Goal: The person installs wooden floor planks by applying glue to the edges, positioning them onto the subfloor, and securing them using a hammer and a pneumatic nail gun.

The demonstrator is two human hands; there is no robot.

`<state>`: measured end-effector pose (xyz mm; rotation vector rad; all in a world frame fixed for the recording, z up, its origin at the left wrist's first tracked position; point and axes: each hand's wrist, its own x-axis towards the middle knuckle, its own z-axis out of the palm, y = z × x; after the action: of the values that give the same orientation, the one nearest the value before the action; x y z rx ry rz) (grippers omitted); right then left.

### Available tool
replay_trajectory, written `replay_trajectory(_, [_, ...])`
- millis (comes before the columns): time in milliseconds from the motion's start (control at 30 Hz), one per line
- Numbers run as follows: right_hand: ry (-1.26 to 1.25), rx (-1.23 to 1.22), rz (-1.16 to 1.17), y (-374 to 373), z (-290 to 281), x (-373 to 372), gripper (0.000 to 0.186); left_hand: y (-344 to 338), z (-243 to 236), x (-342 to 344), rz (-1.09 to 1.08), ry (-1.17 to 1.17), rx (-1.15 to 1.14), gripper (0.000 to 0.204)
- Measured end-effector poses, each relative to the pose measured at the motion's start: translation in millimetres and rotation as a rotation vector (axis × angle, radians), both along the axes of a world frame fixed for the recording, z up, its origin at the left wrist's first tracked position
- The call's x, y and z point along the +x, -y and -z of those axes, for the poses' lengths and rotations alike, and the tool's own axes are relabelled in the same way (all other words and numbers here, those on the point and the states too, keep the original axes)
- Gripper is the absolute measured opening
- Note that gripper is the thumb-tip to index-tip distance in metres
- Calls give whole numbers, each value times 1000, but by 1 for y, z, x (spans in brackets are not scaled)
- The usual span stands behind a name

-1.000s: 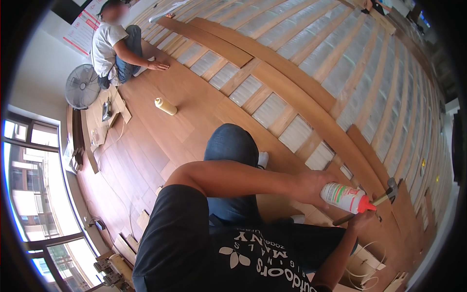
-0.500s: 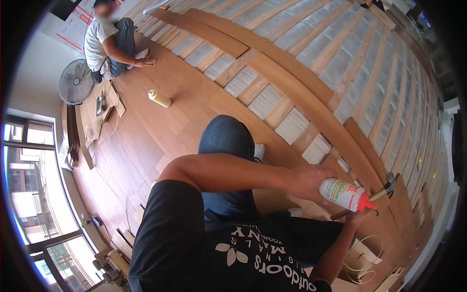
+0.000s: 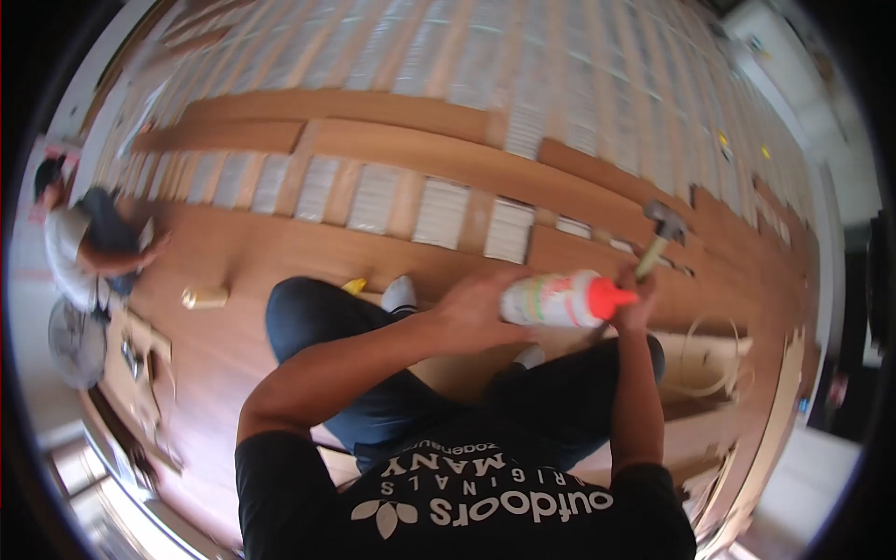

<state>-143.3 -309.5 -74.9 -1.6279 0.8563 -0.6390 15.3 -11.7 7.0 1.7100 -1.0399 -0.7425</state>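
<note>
My left hand [image 3: 479, 308] is wrapped round a white squeeze bottle [image 3: 551, 301] with a red cap and pointed red nozzle. The bottle lies nearly level, its nozzle toward my right hand [image 3: 636, 306]. That hand is closed round the wooden handle of a claw hammer [image 3: 665, 222], whose metal head points up and away from me. The nozzle overlaps my right fingers in view; whether they touch, I cannot tell. Both hands are in front of my bent knees, above the wooden floor, and the picture is smeared by motion.
Bare joists [image 3: 392, 201] with silvery sheeting between them stretch ahead, with loose planks [image 3: 401, 154] across them. Another person [image 3: 84, 238] crouches at far left beside a fan [image 3: 77, 343]. A pale bottle [image 3: 204, 298] lies on the laid floor. Coiled strap [image 3: 709, 355] is at right.
My view has swung to the right, so the other person and fan sit farther left. My hands still hold the bottle and hammer, and the hammer head now points more upward.
</note>
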Motion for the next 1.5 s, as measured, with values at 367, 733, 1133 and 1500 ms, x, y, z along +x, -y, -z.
replay_trajectory(367, [-38, 64, 39, -7, -23, -10, 31, -3, 25, -13, -204, -231, 82, 64])
replay_trajectory(733, [714, 209, 714, 66, -78, -86, 34, 3, 46, 12, -230, -167, -12, 64])
replay_trajectory(1133, [-234, 394, 861, 12, 105, -272, 25, 2, 62, 12, -200, -279, 36, 58])
replay_trajectory(1500, [-561, 599, 362, -93, 177, -257, 31, 8, 6, 0, -139, -135, 210, 75])
